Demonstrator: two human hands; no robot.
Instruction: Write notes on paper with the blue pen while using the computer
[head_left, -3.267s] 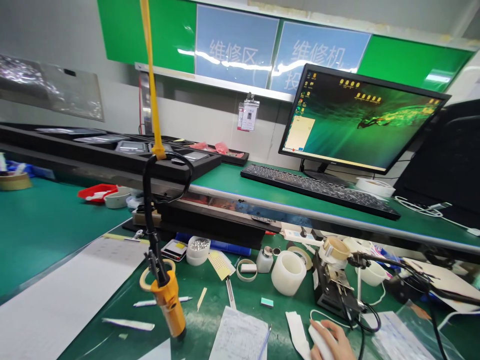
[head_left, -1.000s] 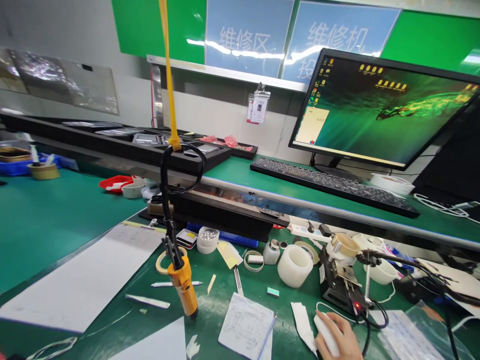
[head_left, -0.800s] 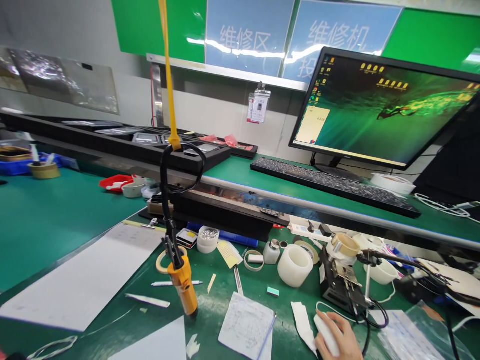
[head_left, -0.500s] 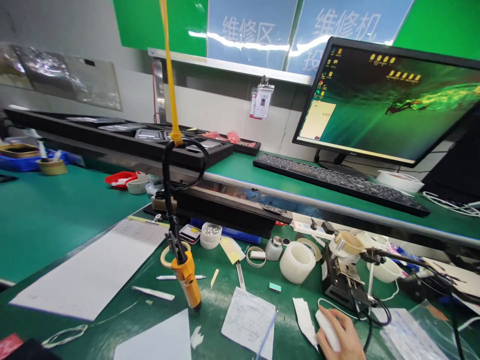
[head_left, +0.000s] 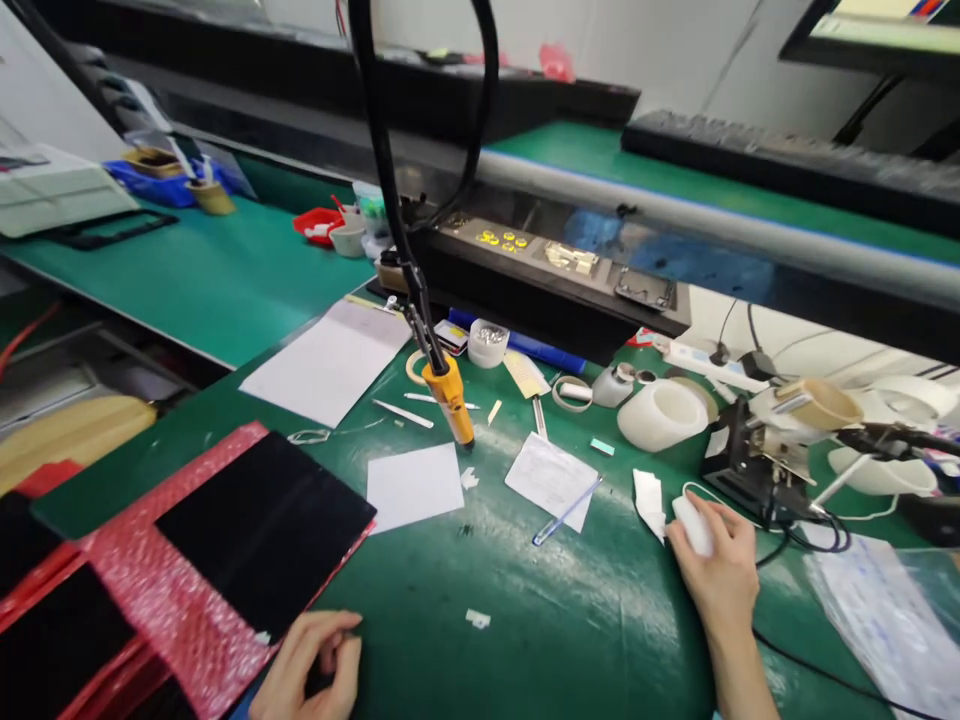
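My right hand (head_left: 721, 567) lies over a white computer mouse (head_left: 691, 523) on the green mat, fingers curled around it. My left hand (head_left: 311, 665) rests at the near edge of the bench with its fingers curled in, beside the corner of a black panel (head_left: 262, 530) that lies on red bubble wrap (head_left: 142, 575). What the left fingers hold, if anything, is hidden. An orange electric screwdriver (head_left: 450, 398) hangs on a black cable above the mat.
Paper sheets (head_left: 414, 484) and a blue pen (head_left: 566, 497) lie mid-bench. A white tape roll (head_left: 662, 414), a black tape dispenser (head_left: 754, 460) and small cups stand behind them. A black tray (head_left: 555, 270) sits under the raised shelf with a keyboard (head_left: 787, 160).
The view has tilted down sharply, so the monitor is almost out of sight. My left hand and the black panel on red wrap have come into view. My right hand stays on the mouse.
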